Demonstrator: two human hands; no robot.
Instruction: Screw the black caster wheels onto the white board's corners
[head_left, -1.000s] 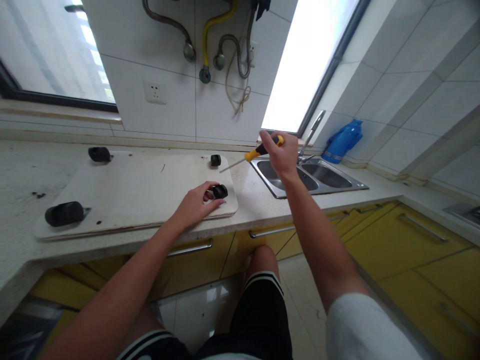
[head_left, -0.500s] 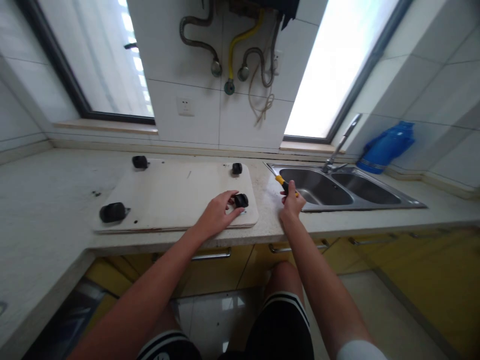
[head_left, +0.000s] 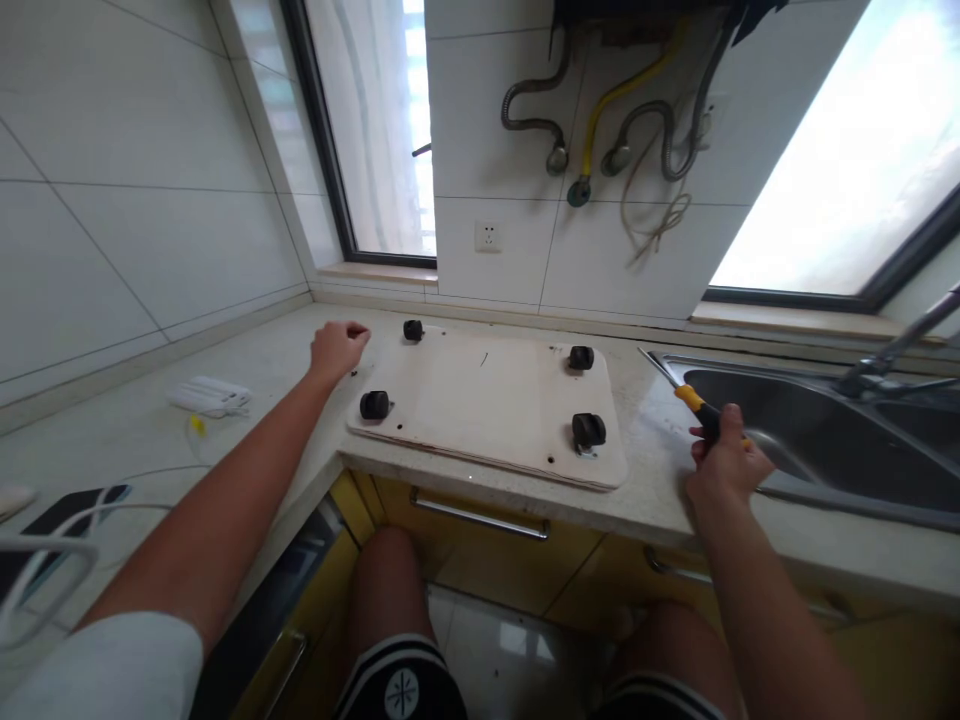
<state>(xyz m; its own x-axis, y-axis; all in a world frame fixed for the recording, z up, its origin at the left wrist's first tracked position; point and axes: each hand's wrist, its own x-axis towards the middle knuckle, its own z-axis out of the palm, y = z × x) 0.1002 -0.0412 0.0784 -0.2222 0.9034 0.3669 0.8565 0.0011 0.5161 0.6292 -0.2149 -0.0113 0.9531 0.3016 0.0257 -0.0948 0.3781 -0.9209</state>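
The board (head_left: 480, 400) is lying flat on the counter (head_left: 652, 490), four black wheels standing on it near its corners: a front-right wheel (head_left: 589, 430), a back-right wheel (head_left: 581, 357), a front-left wheel (head_left: 374, 405) and a back-left wheel (head_left: 412, 330). Left of the board, near the back-left wheel, the left hand (head_left: 337, 350) is hovering over or resting on the counter, which one cannot tell; its fingers are drawing in narrow, and whether they are pinching something small is not showing. Right of the board and well apart from it, the right hand (head_left: 726, 455) is gripping a screwdriver (head_left: 690, 398) by its yellow-and-black handle, the shaft pointing away from the person, past the board's right side. The sink (head_left: 787, 420) is sitting farther right of the board, next to that hand. Well left of the board, a white device (head_left: 210, 395) is lying on the counter.
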